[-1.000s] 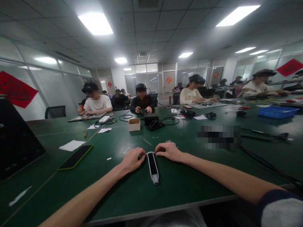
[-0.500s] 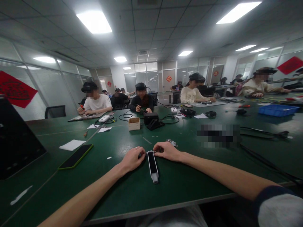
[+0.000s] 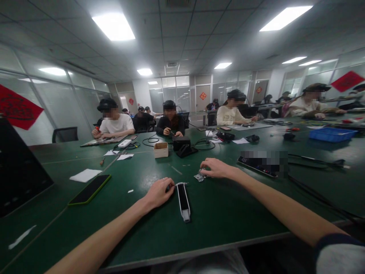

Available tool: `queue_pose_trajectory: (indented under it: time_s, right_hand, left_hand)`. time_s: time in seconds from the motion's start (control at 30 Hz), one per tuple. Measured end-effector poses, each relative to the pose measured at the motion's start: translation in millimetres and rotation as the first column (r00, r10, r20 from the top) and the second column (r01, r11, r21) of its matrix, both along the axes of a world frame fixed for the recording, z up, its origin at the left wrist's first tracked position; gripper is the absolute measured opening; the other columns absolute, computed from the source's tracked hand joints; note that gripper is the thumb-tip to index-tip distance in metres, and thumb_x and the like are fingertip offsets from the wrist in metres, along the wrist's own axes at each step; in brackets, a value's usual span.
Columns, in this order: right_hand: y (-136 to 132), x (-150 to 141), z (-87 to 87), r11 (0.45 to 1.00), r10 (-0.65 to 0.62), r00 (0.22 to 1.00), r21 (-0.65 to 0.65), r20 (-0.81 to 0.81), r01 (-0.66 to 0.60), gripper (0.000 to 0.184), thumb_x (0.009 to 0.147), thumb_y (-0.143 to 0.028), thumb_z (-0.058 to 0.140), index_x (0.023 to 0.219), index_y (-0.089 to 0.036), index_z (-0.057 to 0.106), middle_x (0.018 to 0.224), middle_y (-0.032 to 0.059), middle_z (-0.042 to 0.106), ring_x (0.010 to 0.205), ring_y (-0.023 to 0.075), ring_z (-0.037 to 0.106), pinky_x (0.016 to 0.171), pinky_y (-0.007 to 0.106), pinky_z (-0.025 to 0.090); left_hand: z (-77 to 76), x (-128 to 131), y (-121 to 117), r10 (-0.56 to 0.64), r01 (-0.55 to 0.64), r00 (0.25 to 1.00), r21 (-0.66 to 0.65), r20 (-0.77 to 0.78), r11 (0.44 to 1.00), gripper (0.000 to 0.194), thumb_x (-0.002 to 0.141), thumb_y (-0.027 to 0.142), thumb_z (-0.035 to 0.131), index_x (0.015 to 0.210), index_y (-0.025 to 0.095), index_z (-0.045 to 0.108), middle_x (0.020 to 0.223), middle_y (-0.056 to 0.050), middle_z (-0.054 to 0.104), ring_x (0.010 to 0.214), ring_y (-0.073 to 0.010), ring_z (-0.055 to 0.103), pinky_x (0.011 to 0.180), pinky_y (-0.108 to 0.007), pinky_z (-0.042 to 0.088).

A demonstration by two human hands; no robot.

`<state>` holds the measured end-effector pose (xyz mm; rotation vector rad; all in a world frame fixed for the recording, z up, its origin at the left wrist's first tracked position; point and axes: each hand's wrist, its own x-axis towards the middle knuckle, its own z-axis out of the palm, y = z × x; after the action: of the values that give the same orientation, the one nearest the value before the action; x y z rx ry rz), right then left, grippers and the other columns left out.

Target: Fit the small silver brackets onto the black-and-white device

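A long, narrow device (image 3: pixel 184 201) with a white-grey rim and a dark middle lies on the green table in front of me. My left hand (image 3: pixel 160 192) rests beside its upper left end, with fingers curled and tips pressed together; what they pinch is hidden. A thin short pin (image 3: pixel 186 183) sticks out at the device's upper right. Farther right, the fingers of my right hand (image 3: pixel 216 168) are bent down onto a small heap of shiny metal parts (image 3: pixel 200 176). Exactly what those fingertips grip is too small to tell.
A green-edged phone (image 3: pixel 89 190) and white paper (image 3: pixel 84 175) lie left, near a dark screen (image 3: pixel 21 167). Ahead stand a small open box (image 3: pixel 161 150) and a black device (image 3: pixel 181 144). Another phone (image 3: pixel 256 166), cables (image 3: pixel 316 160) and a blue tray (image 3: pixel 332 135) lie right. Several people work opposite.
My right hand has let go at the device's upper right and moved right and slightly away, onto the small metal parts. My left hand has stayed beside the device.
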<state>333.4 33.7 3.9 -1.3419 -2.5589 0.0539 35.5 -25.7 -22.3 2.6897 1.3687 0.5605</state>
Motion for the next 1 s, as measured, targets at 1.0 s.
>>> queue_pose_trajectory:
  time_s: [1.0]
  right_hand:
    - [-8,-24,-12.5,0.97,-0.229,0.973,-0.086,-0.012,0.227,0.04,0.08,-0.049,0.058,0.096,-0.014,0.068,0.101,0.0128,0.061,0.082,0.0207,0.059,0.065,0.025,0.043]
  left_hand:
    - [-0.6,-1,1,0.001,-0.001,1.0,0.019,-0.003,1.0,0.016,0.087,0.026,0.047,0.088,0.018,0.061,0.083,-0.004,0.064,0.074,-0.0177,0.059,0.066,-0.028,0.044]
